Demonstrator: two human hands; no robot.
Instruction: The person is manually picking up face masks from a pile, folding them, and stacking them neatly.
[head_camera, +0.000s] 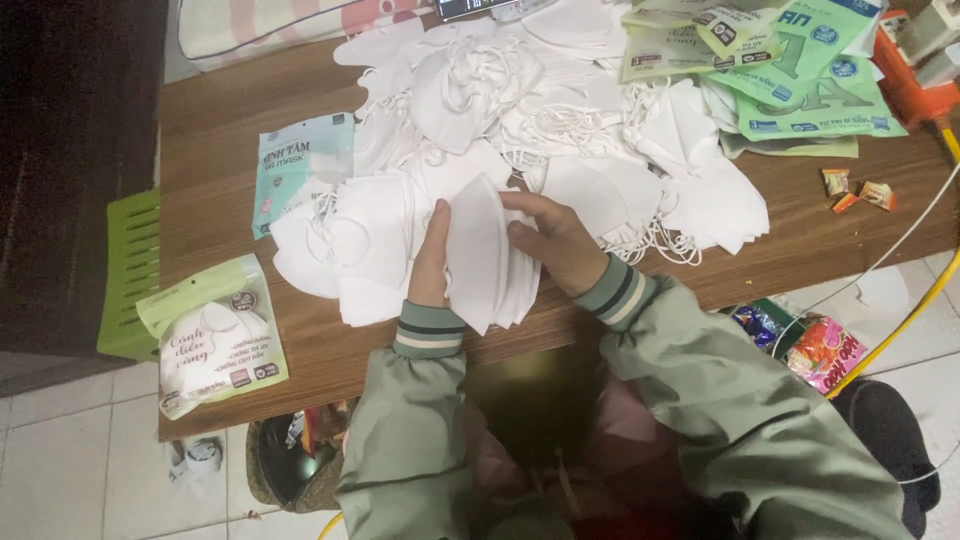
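A stack of folded white face masks (482, 255) stands on edge near the front of the wooden table (215, 135). My left hand (432, 262) presses against its left side and my right hand (556, 240) grips its right side, fingers over the top. Both arms wear green sleeves with striped cuffs. A large loose pile of white masks (520, 110) with ear loops covers the table behind the stack.
A filled green mask pouch (212, 335) lies at the table's front left, a teal pouch (300, 165) beside the pile, several empty green pouches (790, 70) at back right. Wrapped sweets (858, 190) lie at the right. A green stool (130, 270) stands left; cables run right.
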